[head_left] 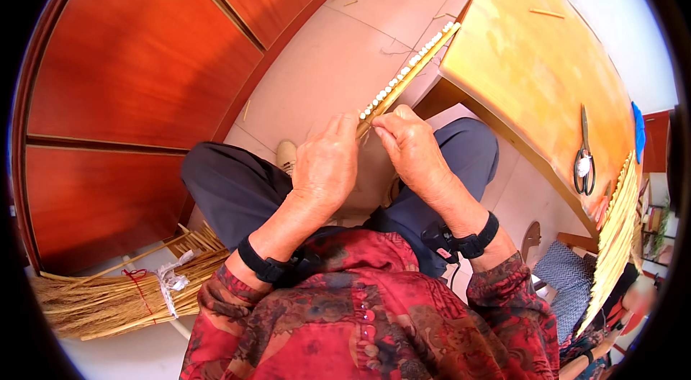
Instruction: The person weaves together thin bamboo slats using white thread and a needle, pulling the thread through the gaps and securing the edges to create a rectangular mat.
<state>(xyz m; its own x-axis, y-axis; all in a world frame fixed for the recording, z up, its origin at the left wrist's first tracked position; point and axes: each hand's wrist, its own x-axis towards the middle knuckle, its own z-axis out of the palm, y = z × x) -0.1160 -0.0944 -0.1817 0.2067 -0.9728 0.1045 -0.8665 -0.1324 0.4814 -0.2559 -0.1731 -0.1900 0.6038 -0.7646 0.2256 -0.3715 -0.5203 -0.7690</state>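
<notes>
Between my knees, both hands work at the near end of a narrow strip of pale yellow stalks (405, 78) with a row of white cut ends along one side. The strip slants up and away to the right, its far tip beside the table corner. My left hand (327, 164) is closed at the near end, its fingertips bent over and partly hidden. My right hand (412, 148) is closed too, thumb and forefinger pinched against the strip's near end. Whether a thread lies in that pinch is too small to tell.
At the right stands a yellow wooden table (518, 42) with black-handled scissors (584, 128) and a fringed mat of stalks (615, 236) at its edge. A tied bundle of straw (101, 301) lies lower left, below red wooden cabinets (137, 70). Another person (622, 315) sits lower right.
</notes>
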